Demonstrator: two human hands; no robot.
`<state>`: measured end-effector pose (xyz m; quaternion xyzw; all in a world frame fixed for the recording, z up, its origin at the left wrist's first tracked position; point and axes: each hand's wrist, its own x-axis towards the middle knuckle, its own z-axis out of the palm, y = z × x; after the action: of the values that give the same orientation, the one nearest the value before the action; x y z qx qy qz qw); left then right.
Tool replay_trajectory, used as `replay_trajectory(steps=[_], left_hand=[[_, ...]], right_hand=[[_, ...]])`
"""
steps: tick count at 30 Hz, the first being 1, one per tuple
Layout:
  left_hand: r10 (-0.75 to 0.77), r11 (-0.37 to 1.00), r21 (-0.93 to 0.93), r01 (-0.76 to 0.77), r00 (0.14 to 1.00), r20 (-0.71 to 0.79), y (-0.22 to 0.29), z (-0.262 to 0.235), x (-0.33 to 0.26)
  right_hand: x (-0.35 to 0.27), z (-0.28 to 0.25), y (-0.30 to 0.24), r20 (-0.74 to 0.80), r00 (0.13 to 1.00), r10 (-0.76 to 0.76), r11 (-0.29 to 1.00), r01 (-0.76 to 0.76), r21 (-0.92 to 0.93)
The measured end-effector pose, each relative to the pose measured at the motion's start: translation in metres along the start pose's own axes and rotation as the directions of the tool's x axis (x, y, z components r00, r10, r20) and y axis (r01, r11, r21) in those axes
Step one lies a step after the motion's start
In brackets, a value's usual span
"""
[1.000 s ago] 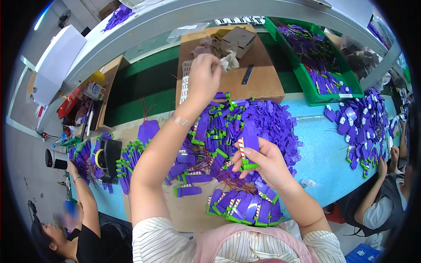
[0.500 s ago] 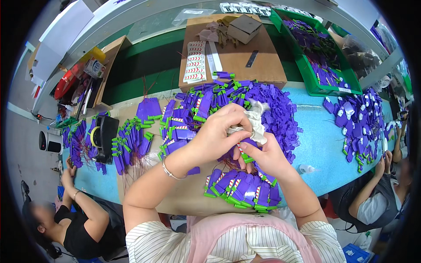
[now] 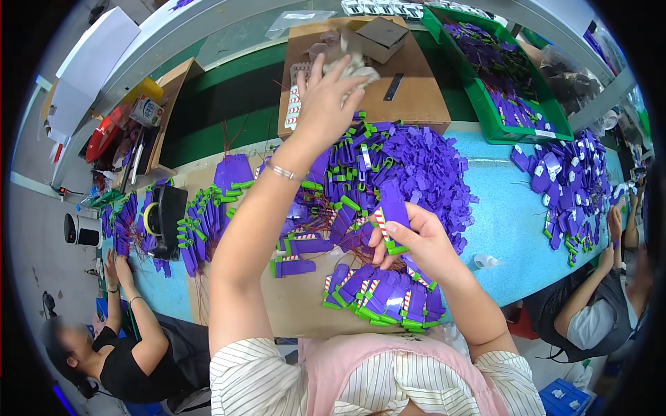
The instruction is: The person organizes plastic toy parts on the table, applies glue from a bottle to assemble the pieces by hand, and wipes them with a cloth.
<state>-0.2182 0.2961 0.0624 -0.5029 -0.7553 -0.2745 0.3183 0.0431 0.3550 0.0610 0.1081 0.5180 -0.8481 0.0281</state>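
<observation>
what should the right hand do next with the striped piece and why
Probably lower the right hand and lay its purple-and-green piece with the overlapping group of similar pieces closer to the body. The held piece already bears a red-and-white strip, as several there do, and the left hand is away by the cloth, spread open.

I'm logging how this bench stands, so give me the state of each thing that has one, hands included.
Left hand: open, fingers spread by the cloth; contact unclear.
Right hand: closed on the purple-and-green piece.
Purple-and-green piece: held, striped strip on it.
Cloth: crumpled, blurred.
Green crate: open-topped, holding purple parts.
Tape dispenser: yellow roll fitted.
Small bottle: lying down.
</observation>
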Motion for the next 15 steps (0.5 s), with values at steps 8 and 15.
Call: replay_trajectory(steps=[8,15], left_hand=[[-0.336,0.129,-0.511,0.85,0.522,0.784,0.124,-0.089,-0.095],[-0.421,0.696,-0.387,0.605,0.78,0.463,0.099,-0.129,-0.141]], right_hand=[[-0.01,-0.008,0.014,0.023,0.999,0.026,0.999,-0.027,0.02],[-0.066,-0.019,0.036,-0.209,0.842,-0.497,0.737,0.283,-0.613]])
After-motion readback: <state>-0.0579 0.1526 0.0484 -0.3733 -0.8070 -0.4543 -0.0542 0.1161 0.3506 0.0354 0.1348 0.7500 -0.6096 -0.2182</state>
